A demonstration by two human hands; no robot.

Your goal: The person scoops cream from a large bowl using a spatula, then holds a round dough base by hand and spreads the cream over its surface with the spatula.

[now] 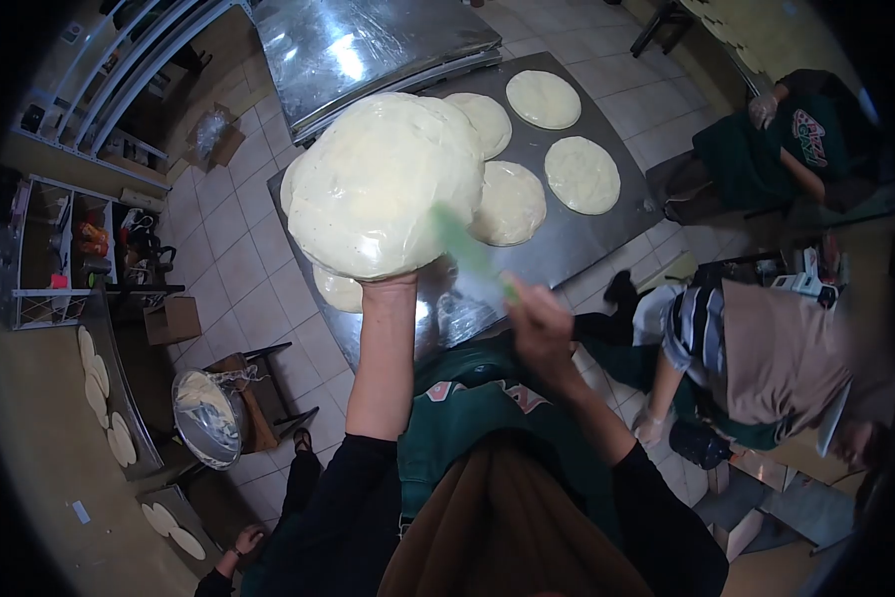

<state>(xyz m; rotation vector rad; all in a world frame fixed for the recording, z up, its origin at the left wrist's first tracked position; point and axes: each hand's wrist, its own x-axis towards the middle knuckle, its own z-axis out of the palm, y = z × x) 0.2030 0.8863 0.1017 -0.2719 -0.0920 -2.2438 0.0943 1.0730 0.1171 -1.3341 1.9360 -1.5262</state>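
A large, glossy round of pale dough [383, 189] is held up over the metal table [557, 254]. My left hand [392, 286] is underneath it, supporting it; only the wrist and heel of the hand show, and the fingers are hidden. My right hand [542, 320] is closed around the handle of a green pastry brush [457, 239], whose head is smeared by motion at the dough's right edge. Flat dough rounds [583, 175] lie on the table beyond, and another dough round [338, 291] is partly covered by the held one.
A stacked metal surface [368, 60] adjoins the table's far left. A co-worker in a brown apron [781, 348] stands right; another person [805, 139] is farther back. At left are a metal bowl [179, 423], a cardboard box [173, 320] and a bench with dough rounds [96, 383].
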